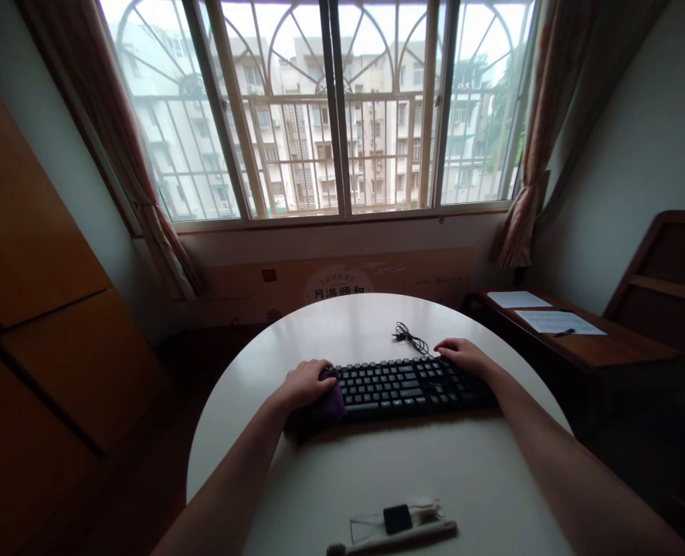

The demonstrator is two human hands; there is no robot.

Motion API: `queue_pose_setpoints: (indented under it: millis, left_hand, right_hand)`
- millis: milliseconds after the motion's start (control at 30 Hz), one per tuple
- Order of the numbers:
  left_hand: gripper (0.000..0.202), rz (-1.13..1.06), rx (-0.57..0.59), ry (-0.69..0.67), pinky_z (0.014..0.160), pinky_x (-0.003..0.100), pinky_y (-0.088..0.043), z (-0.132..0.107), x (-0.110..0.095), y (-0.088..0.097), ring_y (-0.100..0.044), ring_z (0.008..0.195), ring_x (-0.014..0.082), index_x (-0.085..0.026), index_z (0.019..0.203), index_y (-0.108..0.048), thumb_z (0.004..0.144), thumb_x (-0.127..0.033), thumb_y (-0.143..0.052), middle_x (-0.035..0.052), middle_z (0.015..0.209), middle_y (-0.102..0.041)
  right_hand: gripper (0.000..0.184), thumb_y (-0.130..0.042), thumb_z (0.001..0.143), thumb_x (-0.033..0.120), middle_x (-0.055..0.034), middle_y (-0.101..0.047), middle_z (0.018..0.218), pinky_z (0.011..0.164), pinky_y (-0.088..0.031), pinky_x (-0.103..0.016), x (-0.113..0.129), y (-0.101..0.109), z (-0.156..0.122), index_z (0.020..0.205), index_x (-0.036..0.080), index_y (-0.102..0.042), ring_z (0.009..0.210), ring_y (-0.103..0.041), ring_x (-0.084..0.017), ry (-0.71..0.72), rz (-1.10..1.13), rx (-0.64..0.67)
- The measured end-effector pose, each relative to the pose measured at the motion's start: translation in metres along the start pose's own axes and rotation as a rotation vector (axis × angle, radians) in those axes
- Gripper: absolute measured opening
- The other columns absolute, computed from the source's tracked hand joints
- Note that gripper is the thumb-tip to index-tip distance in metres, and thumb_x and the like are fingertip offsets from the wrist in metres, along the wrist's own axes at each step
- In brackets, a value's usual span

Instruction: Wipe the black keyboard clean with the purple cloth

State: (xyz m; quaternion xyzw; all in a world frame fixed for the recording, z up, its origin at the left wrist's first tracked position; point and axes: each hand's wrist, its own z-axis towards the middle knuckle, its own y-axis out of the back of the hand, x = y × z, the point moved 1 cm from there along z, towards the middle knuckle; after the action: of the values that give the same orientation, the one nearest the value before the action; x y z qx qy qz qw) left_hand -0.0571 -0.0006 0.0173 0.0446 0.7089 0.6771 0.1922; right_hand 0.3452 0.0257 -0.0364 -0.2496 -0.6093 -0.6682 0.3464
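A black keyboard (405, 386) lies across the middle of a round white table (371, 479). My left hand (304, 384) rests on the keyboard's left end, fingers closed over a dark purple cloth (327, 405) pressed against it. Over at the far right corner of the keyboard, my right hand (463, 354) curls its fingers round the top edge. A coiled black cable (410, 337) lies just behind the keyboard, apart from both hands.
Near the table's front edge lie a small brush (397, 538), a wire key puller (365, 527) and a small black square object (398, 518). A wooden side table (585, 347) with papers (557, 322) stands at right. A wooden wardrobe (35, 309) is at left, a barred window (330, 108) behind.
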Motion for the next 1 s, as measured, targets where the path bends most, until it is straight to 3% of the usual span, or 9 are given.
queue_pose_setpoints:
  millis: [267, 633, 1000]
  left_hand:
    - [0.043, 0.008, 0.031, 0.003, 0.088, 0.034, -0.043, -0.0024, -0.0031, 0.0055, -0.050, 0.109, 0.0254, -0.027, 0.117, -0.056, 0.075, -0.036, -0.050, 0.0044, 0.118, -0.058]
    - [0.042, 0.002, 0.002, -0.010, 0.088, 0.033, -0.043, -0.0026, -0.0003, 0.0021, -0.050, 0.110, 0.0254, -0.027, 0.114, -0.058, 0.078, -0.047, -0.049, 0.0039, 0.117, -0.059]
    - [0.042, 0.006, 0.016, 0.000, 0.087, 0.032, -0.044, -0.0011, -0.0020, 0.0039, -0.052, 0.108, 0.0247, -0.027, 0.115, -0.058, 0.075, -0.036, -0.051, 0.0039, 0.117, -0.059]
  right_hand:
    - [0.031, -0.053, 0.075, 0.038, -0.0070, -0.071, 0.094, 0.083, -0.044, -0.031, -0.0012, 0.0004, 0.0004, 0.091, 0.018, -0.070, 0.091, -0.062, -0.023, 0.007, 0.006, -0.004]
    - [0.030, -0.054, 0.075, 0.039, -0.0069, -0.070, 0.095, 0.084, -0.043, -0.032, -0.0042, -0.0002, 0.0017, 0.091, 0.018, -0.069, 0.092, -0.062, -0.023, -0.003, 0.018, -0.004]
    - [0.031, -0.053, 0.076, 0.039, -0.0066, -0.071, 0.094, 0.083, -0.044, -0.031, -0.0034, -0.0001, 0.0011, 0.091, 0.018, -0.069, 0.091, -0.062, -0.022, 0.014, 0.007, 0.001]
